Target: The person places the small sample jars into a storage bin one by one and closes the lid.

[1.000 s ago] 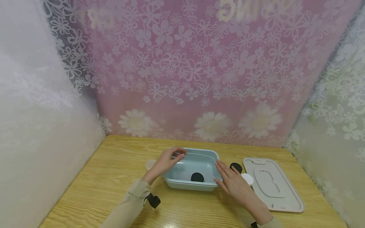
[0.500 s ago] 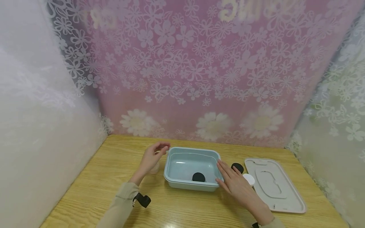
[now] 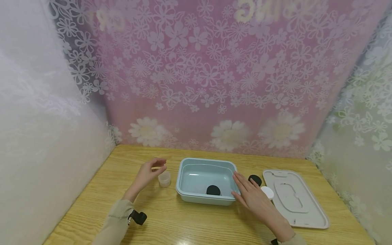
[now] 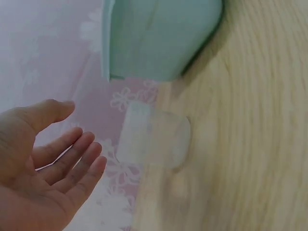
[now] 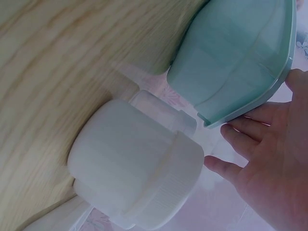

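Fingers (image 3: 160,163) of left hand (image 3: 147,173) hover above clear cup (image 3: 164,179) — apart.

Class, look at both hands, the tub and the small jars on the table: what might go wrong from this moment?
1. The left hand hovers open right beside the small clear jar; a careless reach might tip it.
2. The right hand rests against the rim of the blue tub; a push may slide it toward that jar.
3. The white-capped jar and black-capped jar stand close behind the right hand and might get knocked.
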### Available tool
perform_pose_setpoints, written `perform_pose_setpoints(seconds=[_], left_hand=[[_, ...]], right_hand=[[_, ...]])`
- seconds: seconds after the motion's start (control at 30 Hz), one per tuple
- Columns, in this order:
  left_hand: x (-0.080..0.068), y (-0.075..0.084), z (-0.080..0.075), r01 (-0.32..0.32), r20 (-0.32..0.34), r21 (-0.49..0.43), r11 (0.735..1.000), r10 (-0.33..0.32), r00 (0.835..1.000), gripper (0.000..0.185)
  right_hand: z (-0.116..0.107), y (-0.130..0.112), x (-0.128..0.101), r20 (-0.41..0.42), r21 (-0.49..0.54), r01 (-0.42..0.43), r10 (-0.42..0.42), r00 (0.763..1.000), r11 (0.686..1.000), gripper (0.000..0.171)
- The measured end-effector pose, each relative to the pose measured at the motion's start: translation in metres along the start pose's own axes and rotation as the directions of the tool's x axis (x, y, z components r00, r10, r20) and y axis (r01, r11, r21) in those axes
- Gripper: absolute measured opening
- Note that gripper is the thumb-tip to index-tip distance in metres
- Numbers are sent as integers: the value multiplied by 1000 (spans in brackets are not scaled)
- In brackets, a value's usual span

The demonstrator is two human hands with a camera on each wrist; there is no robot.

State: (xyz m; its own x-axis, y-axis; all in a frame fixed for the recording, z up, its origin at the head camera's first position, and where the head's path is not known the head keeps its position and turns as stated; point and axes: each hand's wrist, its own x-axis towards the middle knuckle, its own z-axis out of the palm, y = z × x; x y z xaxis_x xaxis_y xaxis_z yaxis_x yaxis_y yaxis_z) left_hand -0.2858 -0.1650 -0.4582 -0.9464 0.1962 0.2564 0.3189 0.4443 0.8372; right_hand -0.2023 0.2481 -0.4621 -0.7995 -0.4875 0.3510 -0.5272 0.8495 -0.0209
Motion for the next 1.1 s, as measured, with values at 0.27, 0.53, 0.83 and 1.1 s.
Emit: perform_pose_setpoints(seconds=[0.27,0.53,0.83,1.1], left_hand=[[-11,-17,-5,44,75,27,999,-45,996,48],[-12,-22,2,62,134,71,996,-71,988,58],[-10,-20,5,94,83,105,990,-102,991,47],[-4,2,-6,78,100,74,994,-85,991,49]], right_hand=[[0,-1,0,7,3,-1,1,1000,1000,64],[0,0,0,8,1,2,-2,1000,1000,64],[-2,-2,0,11,17,-2,1,1000,1000,64],[-1,-1,0,20,20,-8,8,1000,1000,64]])
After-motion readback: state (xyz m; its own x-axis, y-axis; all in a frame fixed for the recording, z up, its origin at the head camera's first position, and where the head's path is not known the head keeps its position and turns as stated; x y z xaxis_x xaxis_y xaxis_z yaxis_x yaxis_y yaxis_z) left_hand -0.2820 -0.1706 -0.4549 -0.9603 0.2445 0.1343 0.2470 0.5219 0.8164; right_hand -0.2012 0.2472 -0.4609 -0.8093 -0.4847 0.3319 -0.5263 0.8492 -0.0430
